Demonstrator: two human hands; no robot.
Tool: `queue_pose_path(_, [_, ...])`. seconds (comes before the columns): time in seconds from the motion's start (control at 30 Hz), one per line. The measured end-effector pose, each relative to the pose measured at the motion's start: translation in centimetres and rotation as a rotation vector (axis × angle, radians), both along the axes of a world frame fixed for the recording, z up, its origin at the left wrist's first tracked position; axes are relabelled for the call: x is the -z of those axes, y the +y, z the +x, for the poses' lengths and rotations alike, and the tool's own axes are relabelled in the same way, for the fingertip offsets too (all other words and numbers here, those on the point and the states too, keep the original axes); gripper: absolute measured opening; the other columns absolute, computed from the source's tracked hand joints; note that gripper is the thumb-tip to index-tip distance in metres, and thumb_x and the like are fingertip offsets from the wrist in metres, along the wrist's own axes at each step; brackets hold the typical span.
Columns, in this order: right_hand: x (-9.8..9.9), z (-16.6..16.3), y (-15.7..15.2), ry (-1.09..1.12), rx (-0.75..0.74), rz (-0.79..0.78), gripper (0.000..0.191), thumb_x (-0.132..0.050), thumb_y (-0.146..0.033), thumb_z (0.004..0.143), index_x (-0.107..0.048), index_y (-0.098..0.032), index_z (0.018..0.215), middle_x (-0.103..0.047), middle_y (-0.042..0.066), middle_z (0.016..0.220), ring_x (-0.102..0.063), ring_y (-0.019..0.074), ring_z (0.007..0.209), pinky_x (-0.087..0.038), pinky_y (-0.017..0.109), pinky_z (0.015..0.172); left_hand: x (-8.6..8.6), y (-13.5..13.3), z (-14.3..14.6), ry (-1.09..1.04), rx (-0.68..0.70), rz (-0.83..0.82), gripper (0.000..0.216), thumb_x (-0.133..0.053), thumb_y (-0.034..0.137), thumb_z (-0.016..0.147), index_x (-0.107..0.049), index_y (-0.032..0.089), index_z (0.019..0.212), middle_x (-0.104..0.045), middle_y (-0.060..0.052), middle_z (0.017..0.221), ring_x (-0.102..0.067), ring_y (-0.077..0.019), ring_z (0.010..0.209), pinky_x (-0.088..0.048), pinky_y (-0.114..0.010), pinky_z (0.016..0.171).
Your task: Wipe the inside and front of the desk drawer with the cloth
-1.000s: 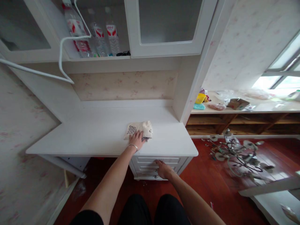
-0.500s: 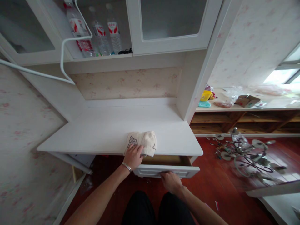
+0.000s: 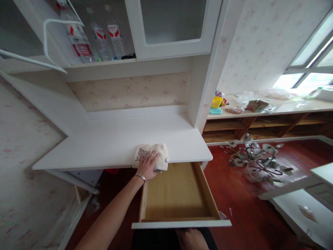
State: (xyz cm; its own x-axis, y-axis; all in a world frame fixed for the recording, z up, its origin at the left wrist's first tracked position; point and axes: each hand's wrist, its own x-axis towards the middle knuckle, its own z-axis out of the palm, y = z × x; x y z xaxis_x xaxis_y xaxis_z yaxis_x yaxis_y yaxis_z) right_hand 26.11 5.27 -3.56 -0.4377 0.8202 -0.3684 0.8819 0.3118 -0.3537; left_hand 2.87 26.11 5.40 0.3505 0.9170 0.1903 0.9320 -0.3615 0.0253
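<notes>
A folded cream cloth point(image 3: 161, 154) with dark printed marks lies at the front edge of the white desk point(image 3: 109, 139). My left hand point(image 3: 147, 166) rests palm down on it, fingers spread over the fabric; something grey shows under its right end. Below the desktop a drawer point(image 3: 179, 194) with a pale wooden inside is pulled far out, and nothing is seen lying in it. At the drawer's white front panel point(image 3: 156, 225), my right hand point(image 3: 192, 239) is curled from below, its fingertips partly hidden by the panel.
Plastic bottles point(image 3: 116, 38) stand in the overhead cabinet, where a bent white rod point(image 3: 45, 38) juts out at left. A dismantled chandelier point(image 3: 257, 159) lies on the red floor at right. A low shelf unit point(image 3: 229, 126) bears a yellow container point(image 3: 216, 102) and a cardboard box point(image 3: 257, 106).
My right hand has drawn the drawer from slightly open to far out, towards my body. My left hand stays on the cloth, its fingers more spread. The view has shifted to the right.
</notes>
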Motion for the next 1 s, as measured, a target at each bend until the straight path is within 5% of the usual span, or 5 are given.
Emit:
queue_pose_path(0.2, [0.4,0.2,-2.2,0.023,-0.029,0.038,0.037,-0.046,-0.01,0.073,-0.07,-0.024,0.098,-0.072,0.008,0.094,-0.068,0.0275,0.084,-0.053,0.031,0.07,-0.5,0.2,0.8,-0.035,-0.032,-0.002,0.082,-0.052,0.009,0.066,-0.03,0.025,0.143,-0.043,-0.004,0.142,-0.038,-0.0259,0.127,-0.026,-0.042,0.106])
queue_pose_path(0.37, [0.5,0.4,-3.2,0.019,-0.047,0.021,0.043,-0.045,-0.008,0.073,-0.068,-0.024,0.106,-0.07,0.009,0.101,-0.067,0.0293,0.088,-0.053,0.034,0.073,-1.4,-4.1,2.1,-0.078,0.05,-0.075,0.073,-0.045,0.008,0.071,-0.036,0.028,0.14,-0.049,-0.003,0.136,-0.047,-0.0233,0.117,-0.034,-0.037,0.1])
queue_pose_path(0.57, [0.7,0.4,-3.5,-0.008,-0.088,0.01,0.047,-0.046,-0.011,0.072,-0.064,-0.024,0.113,-0.07,0.01,0.1,-0.067,0.0313,0.087,-0.054,0.037,0.072,3.6,-9.8,4.9,-0.036,0.08,-0.296,0.081,-0.053,0.012,0.069,-0.027,0.032,0.143,-0.055,-0.007,0.119,-0.047,-0.0257,0.116,-0.029,-0.043,0.103])
queue_pose_path(0.77, [1.3,0.6,-3.8,-0.031,-0.071,0.03,0.044,-0.047,-0.009,0.069,-0.066,-0.025,0.106,-0.071,0.009,0.096,-0.068,0.0293,0.084,-0.054,0.034,0.068,8.7,-7.1,5.2,0.085,-0.041,-0.339,0.076,-0.049,0.005,0.073,-0.033,0.039,0.139,-0.045,-0.007,0.134,-0.029,-0.0332,0.131,-0.035,-0.049,0.098])
queue_pose_path(1.0, [3.5,0.6,-4.5,0.01,-0.093,0.101,0.049,-0.048,-0.008,0.068,-0.064,-0.025,0.112,-0.072,0.008,0.092,-0.069,0.0252,0.074,-0.053,0.028,0.061,9.4,-3.8,5.9,0.049,0.134,-0.187,0.056,-0.03,0.013,0.089,-0.039,0.045,0.134,-0.031,0.001,0.148,-0.016,-0.0277,0.139,-0.011,-0.061,0.108])
